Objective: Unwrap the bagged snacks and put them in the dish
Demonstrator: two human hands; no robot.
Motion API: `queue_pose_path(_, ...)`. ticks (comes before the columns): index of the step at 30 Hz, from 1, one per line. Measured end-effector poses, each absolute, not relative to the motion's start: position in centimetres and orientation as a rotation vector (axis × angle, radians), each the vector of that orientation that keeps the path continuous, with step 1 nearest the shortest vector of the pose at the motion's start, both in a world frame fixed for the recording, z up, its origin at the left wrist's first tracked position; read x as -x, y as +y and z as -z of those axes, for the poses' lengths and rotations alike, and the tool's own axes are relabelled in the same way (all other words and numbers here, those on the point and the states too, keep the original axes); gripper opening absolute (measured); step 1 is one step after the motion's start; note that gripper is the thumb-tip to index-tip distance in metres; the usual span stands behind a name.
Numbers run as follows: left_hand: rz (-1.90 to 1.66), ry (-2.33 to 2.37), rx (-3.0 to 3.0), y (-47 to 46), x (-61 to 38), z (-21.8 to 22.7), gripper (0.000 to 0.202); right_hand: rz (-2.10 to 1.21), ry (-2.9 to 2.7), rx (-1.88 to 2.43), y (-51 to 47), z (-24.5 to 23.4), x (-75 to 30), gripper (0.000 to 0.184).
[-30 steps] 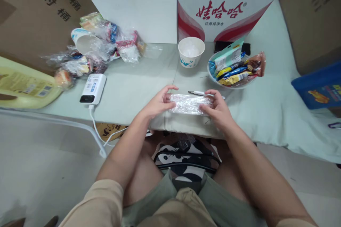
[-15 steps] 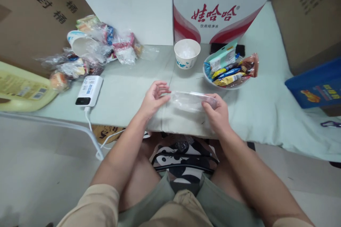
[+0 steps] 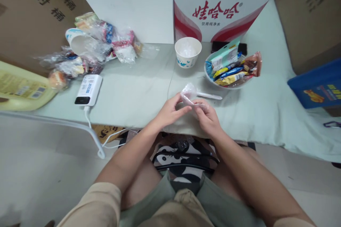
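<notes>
In the head view, a piece of clear plastic film (image 3: 188,92) is held between two hands, over the near part of the cloth-covered bench (image 3: 133,103). The right hand (image 3: 207,115) is closed at the fingertips, its grip pinching the film. The left hand (image 3: 170,113) is half curled with its fingers against the film — whether it is firmly pinched there cannot be told.

The film appears to be folded or gathered; this is probably best done with light, opposed fingertips, creases being pressed flat before the hold is shifted. The slim white stick (image 3: 210,95) lying just beyond should be kept from being snagged.

On the white carton (image 3: 221,10), "娃哈哈" is printed in red with a ® mark, and "饮用纯净水" beneath. On the brown cardboard box (image 3: 29,17), "密", "封" and "桶" can be read. The print on the white device (image 3: 88,89), the pale yellow jug (image 3: 23,92) and the blue package (image 3: 317,87) is too small or blurred to be made out.
</notes>
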State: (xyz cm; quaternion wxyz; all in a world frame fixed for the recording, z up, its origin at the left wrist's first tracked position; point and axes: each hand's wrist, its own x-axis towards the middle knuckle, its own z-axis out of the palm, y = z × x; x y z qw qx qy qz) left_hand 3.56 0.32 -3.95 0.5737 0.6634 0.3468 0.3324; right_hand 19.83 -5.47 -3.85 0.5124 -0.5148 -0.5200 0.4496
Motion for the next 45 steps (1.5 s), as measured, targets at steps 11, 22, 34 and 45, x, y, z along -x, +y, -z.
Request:
queue_pose_path(11, -0.625, 0.77, -1.607, 0.8, -2.9, 3.1, 0.036, -0.998, -1.09, 1.408, -5.0, 4.8, -20.9, 0.05)
queue_pose_path(22, -0.789, 0.826, -1.363, 0.7, -3.0, 2.7, 0.047, -1.242, -1.088, 1.339, -5.7, 4.1, -20.5, 0.041)
queue_pose_path(34, -1.043, 0.857, -1.19, 1.8, 0.2, 1.0, 0.027, -0.2, -1.853, 1.672, 7.3, -9.1, -19.0, 0.026)
queue_pose_path(45, -0.978, 0.875, -1.28, 1.2, 0.9, 0.8, 0.027, -0.864, -2.237, 2.15, 19.2, -6.2, -17.9, 0.018)
